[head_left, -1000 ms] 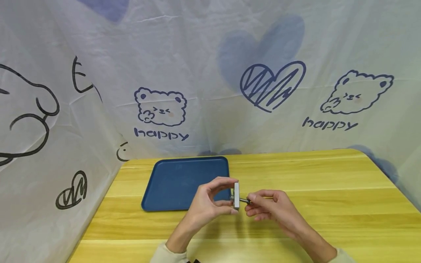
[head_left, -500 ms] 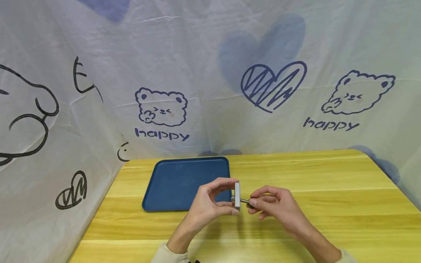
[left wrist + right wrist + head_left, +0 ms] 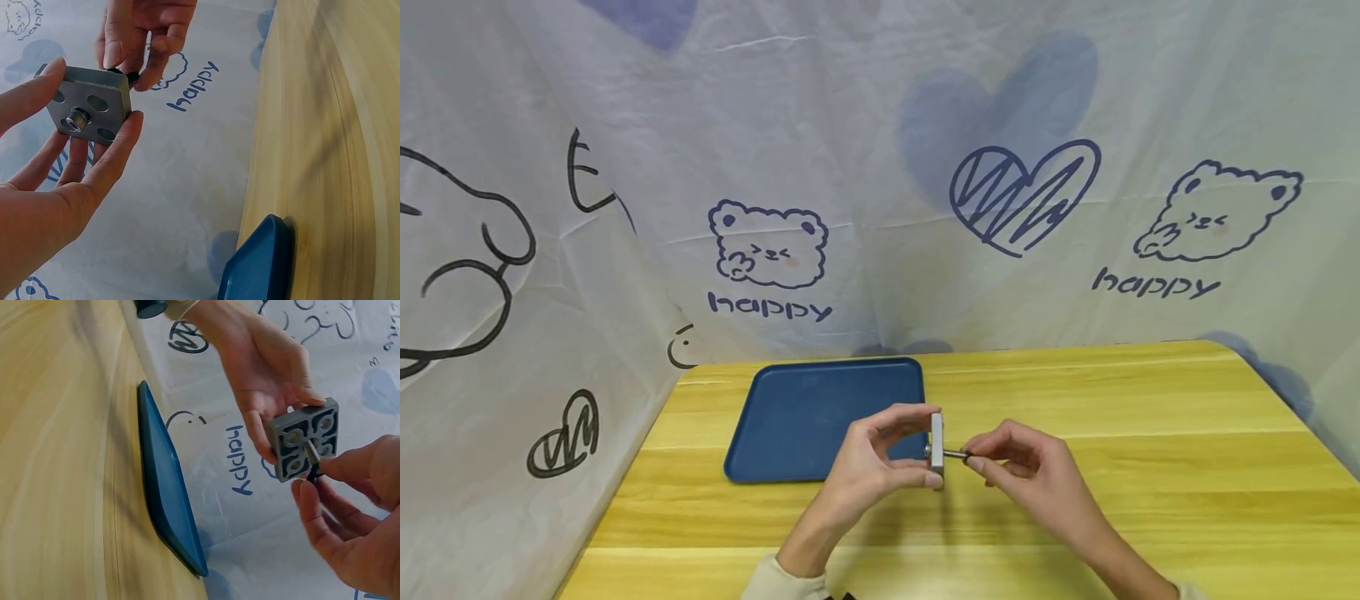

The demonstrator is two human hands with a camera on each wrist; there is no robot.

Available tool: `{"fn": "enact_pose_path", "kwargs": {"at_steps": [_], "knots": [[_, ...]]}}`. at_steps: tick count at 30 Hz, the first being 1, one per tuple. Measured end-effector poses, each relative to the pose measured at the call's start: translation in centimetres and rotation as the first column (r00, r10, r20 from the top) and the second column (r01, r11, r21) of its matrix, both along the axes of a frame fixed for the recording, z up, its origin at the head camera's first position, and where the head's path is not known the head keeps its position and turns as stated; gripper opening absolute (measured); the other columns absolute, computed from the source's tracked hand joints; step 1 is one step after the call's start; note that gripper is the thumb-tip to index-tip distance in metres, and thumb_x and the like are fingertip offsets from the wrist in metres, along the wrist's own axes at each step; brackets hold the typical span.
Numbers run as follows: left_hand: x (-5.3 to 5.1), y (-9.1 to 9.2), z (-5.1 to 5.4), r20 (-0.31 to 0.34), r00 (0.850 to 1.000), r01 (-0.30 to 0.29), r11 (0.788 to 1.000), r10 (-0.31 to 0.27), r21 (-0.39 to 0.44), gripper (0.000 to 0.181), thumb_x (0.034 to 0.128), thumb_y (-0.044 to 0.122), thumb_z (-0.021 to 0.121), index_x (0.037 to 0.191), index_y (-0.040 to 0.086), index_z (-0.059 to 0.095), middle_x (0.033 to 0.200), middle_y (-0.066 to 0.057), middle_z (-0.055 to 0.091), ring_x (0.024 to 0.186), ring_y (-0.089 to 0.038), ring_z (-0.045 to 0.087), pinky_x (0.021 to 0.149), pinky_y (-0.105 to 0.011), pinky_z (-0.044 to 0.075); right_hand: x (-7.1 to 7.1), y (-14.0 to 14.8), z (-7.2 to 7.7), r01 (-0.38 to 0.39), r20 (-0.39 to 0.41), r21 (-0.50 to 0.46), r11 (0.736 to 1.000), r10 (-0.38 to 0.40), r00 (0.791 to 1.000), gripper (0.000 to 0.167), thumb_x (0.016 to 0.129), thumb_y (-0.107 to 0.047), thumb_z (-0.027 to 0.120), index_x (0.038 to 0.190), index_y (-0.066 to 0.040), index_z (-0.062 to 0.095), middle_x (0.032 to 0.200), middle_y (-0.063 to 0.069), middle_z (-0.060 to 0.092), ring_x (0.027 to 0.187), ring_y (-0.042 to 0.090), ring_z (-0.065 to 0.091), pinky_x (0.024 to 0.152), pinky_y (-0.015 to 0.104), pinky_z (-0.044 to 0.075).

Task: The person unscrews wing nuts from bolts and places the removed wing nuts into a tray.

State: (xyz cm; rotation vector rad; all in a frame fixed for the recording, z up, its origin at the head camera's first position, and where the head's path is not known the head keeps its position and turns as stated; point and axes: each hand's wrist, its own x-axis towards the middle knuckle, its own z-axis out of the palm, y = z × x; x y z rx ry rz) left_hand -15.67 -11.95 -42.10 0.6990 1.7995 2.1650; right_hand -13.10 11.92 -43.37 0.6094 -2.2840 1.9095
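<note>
My left hand (image 3: pixel 867 467) holds a square grey metal plate (image 3: pixel 937 450) on edge, thumb and fingers at opposite sides. In the left wrist view the plate's smooth face shows round holes near its corners and a bolt end (image 3: pixel 77 119) standing out at its centre. Its ribbed, recessed other face appears in the right wrist view, where a thin metal shank (image 3: pixel 311 453) sticks out of the middle. My right hand (image 3: pixel 1037 471) pinches a small dark piece (image 3: pixel 967 457) at the shank's outer end. Fingers hide most of that piece, so its exact kind is unclear.
A shallow blue tray (image 3: pixel 820 417) lies behind and left of the hands on the yellow wood-grain table (image 3: pixel 1112 400). A white cloth (image 3: pixel 880 167) with printed bears and hearts hangs behind the table and along its left side.
My right fingers have changed their grasp on the dark piece, lifting and moving round it. Plate and shank have shifted slightly left; the left hand keeps its hold.
</note>
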Motion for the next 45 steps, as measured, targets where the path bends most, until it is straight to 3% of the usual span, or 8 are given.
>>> {"fn": "enact_pose_path", "kwargs": {"at_steps": [8,11,17,20,24,33,40,45], "knots": [[0.1,-0.2,0.1,0.011,1.000,-0.024,0.997,0.023,0.071,0.067,0.0792,-0.008,0.084,0.140,-0.001,0.059,0.144,-0.015,0.056,0.131,-0.031,0.054,0.091,-0.045,0.062,0.5,-0.8,-0.3,0.122,-0.413,0.069,0.990,-0.084,0.907,0.030,0.082,0.011,0.080,0.095,-0.015,0.076,0.108,0.006,0.074,0.095,0.017,0.073,0.079,0.026,0.063],[0.1,-0.2,0.2,0.021,0.999,-0.039,0.996,0.038,0.077,0.067,0.0793,-0.007,0.084,0.140,-0.001,0.058,0.145,-0.015,0.055,0.131,-0.031,0.055,0.090,-0.041,0.062,0.3,-1.0,-0.5,0.169,-0.611,0.095,0.981,-0.076,0.788,0.023,0.084,0.008,0.080,0.095,-0.013,0.077,0.110,0.009,0.074,0.096,0.018,0.073,0.084,0.020,0.060],[0.1,-0.3,0.4,0.036,0.998,-0.049,0.995,0.046,0.082,0.068,0.0785,-0.009,0.083,0.141,-0.001,0.058,0.147,-0.015,0.054,0.131,-0.030,0.055,0.089,-0.036,0.062,-0.3,-1.4,-0.4,0.270,-0.908,0.147,0.952,0.021,0.419,0.025,0.106,-0.009,0.058,0.095,0.004,0.075,0.110,0.023,0.069,0.094,0.034,0.071,0.085,0.025,0.061],[0.0,-0.3,0.4,0.033,0.999,-0.046,0.996,0.043,0.083,0.068,0.0786,-0.009,0.083,0.141,-0.001,0.058,0.147,-0.015,0.054,0.130,-0.030,0.055,0.088,-0.034,0.063,-0.3,-1.5,-0.3,0.300,-0.925,0.153,0.941,0.030,0.380,0.028,0.107,-0.009,0.055,0.095,0.005,0.075,0.111,0.024,0.069,0.094,0.035,0.071,0.085,0.027,0.062],[0.0,-0.3,0.4,0.028,0.999,-0.046,0.996,0.044,0.079,0.068,0.0785,-0.008,0.084,0.141,-0.001,0.058,0.146,-0.015,0.055,0.129,-0.031,0.056,0.087,-0.033,0.063,-0.4,-1.4,-0.6,0.285,-0.901,0.131,0.950,-0.006,0.434,0.026,0.106,-0.012,0.058,0.093,0.003,0.074,0.111,0.022,0.070,0.094,0.033,0.072,0.083,0.027,0.062],[-0.1,-0.4,0.2,0.022,0.999,-0.043,0.997,0.042,0.070,0.067,0.0788,-0.007,0.084,0.141,-0.001,0.058,0.145,-0.015,0.055,0.128,-0.031,0.056,0.087,-0.034,0.063,-0.6,-1.0,-1.3,0.189,-0.748,0.073,0.979,-0.072,0.660,0.015,0.097,-0.019,0.074,0.101,-0.004,0.073,0.115,0.017,0.070,0.100,0.025,0.071,0.090,0.018,0.057],[0.0,-0.3,0.1,0.026,0.999,-0.026,0.996,0.024,0.085,0.068,0.0780,-0.011,0.083,0.141,-0.001,0.058,0.145,-0.015,0.055,0.131,-0.030,0.054,0.089,-0.041,0.063,0.1,-0.7,-0.5,0.102,-0.198,-0.100,0.990,-0.121,0.973,0.022,0.095,0.005,0.069,0.117,-0.001,0.069,0.116,0.017,0.069,0.099,0.024,0.073,0.081,0.035,0.064],[0.0,-0.1,0.0,0.030,0.999,-0.020,0.997,0.017,0.080,0.068,0.0777,-0.015,0.081,0.141,-0.001,0.058,0.143,-0.015,0.056,0.132,-0.029,0.054,0.090,-0.045,0.062,-0.2,-0.2,0.1,0.079,0.231,-0.164,0.983,-0.040,0.972,0.033,0.101,-0.018,0.069,0.123,0.005,0.063,0.109,0.021,0.073,0.091,0.029,0.075,0.077,0.041,0.065]]}}
